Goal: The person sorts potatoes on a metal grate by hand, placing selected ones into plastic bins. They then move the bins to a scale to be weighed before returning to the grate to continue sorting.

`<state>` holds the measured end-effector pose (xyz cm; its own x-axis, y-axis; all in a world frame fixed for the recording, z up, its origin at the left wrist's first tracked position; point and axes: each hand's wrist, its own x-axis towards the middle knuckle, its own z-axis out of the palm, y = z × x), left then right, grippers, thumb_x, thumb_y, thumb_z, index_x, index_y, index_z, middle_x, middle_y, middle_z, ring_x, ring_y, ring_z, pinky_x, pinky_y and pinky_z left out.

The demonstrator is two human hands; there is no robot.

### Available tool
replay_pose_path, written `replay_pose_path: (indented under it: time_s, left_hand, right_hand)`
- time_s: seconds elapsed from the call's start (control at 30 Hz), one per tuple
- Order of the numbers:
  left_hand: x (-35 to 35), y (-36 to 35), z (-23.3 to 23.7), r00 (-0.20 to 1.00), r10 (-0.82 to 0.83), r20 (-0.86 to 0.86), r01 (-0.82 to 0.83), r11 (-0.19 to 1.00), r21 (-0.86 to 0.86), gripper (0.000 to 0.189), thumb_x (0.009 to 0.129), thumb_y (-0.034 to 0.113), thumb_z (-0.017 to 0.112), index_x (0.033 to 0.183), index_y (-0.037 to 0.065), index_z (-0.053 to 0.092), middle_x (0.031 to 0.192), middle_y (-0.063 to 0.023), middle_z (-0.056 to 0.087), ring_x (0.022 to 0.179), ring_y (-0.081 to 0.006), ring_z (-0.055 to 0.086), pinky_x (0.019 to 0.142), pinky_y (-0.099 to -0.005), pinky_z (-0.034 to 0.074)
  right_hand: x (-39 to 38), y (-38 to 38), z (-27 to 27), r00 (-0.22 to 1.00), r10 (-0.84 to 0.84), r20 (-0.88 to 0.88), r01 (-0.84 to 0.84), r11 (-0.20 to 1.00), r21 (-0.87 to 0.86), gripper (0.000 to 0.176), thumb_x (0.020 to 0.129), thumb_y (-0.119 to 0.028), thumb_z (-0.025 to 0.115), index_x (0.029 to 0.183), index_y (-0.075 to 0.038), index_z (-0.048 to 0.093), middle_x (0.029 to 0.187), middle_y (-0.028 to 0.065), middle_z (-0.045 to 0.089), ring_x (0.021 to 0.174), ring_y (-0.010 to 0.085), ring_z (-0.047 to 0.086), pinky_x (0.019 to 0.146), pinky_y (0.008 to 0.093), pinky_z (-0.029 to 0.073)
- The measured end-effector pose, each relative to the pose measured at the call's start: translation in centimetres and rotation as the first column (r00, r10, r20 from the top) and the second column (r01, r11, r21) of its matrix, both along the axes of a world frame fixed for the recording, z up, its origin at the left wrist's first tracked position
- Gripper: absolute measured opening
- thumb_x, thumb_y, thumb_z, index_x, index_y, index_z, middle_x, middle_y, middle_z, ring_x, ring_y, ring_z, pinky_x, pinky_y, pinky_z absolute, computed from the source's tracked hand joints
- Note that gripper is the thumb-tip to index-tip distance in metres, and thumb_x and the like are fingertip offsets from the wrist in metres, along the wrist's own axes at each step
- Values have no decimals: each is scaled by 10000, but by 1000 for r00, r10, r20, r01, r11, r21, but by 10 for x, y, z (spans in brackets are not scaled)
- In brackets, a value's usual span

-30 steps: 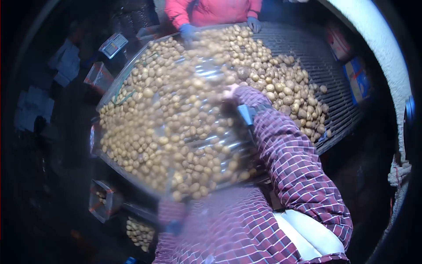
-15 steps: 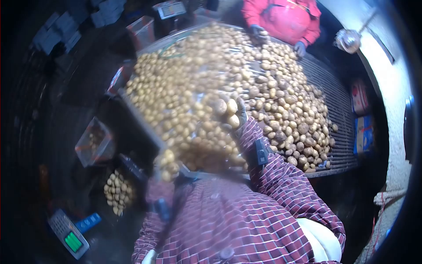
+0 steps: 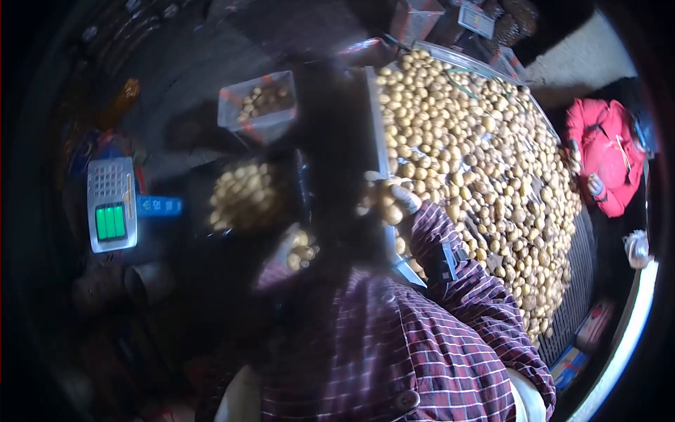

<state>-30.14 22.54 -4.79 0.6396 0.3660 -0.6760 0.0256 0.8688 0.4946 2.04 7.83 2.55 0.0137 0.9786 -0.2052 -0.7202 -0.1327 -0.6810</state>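
My left hand (image 3: 285, 252) is closed around several potatoes (image 3: 302, 251), out past the table's left edge. It is blurred, and its fingers are partly hidden behind the potatoes. A heap of potatoes (image 3: 242, 197) lies up and to the left of this hand; whatever holds the heap is too dark to make out. My right hand (image 3: 404, 200), gloved, grips potatoes (image 3: 389, 209) over the metal rim (image 3: 380, 141) of the sorting table. Beyond that rim spreads a broad pile of potatoes (image 3: 478, 183).
A scale display (image 3: 112, 204) with a green screen stands at left. A clear plastic bin (image 3: 256, 116) holds some potatoes, and another clear bin (image 3: 416, 21) is at the top. Across the table stands a person in a red jacket (image 3: 608, 155). Slats (image 3: 580, 281) show at the table's right.
My view has swung left, so the table appears further right. Both hands still hold potatoes; my left hand is nearer the heap, and my right hand is now at the table's rim.
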Motion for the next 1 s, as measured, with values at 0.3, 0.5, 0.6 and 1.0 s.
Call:
replay_pose_path:
  time_s: [0.3, 0.5, 0.6, 1.0]
  left_hand:
    - [-86, 25, 13, 966, 206, -158, -193, 977, 90, 401, 911, 376, 652, 1215, 156, 511, 1036, -91, 622, 851, -204, 628, 593, -290, 455]
    - [-96, 48, 16, 965, 218, -143, -200, 971, 130, 457, 899, 377, 666, 1254, 149, 488, 1068, -99, 623, 891, -220, 626, 653, -305, 460]
    - [-106, 53, 19, 962, 229, -150, -208, 968, 140, 486, 893, 377, 672, 1273, 146, 477, 1083, -103, 623, 912, -227, 626, 683, -312, 462]
    - [-127, 90, 20, 927, 237, -291, -164, 954, 253, 603, 870, 378, 700, 1351, 133, 431, 1146, -119, 625, 993, -258, 622, 804, -341, 470]
  right_hand:
    - [-53, 106, -25, 974, 226, 12, -226, 974, 24, 626, 890, -466, 649, 1316, -39, 478, 1099, 125, 631, 957, 194, 620, 744, 318, 532]
    - [-26, 250, 3, 974, 207, 89, -224, 926, 302, 289, 944, -307, 598, 1031, -31, 604, 881, 49, 604, 783, 166, 599, 737, 318, 525]
    - [-5, 321, 43, 953, 302, -14, -265, 857, 442, 259, 942, -288, 604, 1017, -41, 617, 858, 42, 599, 768, 174, 597, 748, 326, 525]
    - [-62, 266, -68, -112, 226, 968, -466, 848, -252, 445, 897, -321, 663, 1261, -77, 585, 1032, 97, 630, 921, 240, 611, 849, 365, 517]
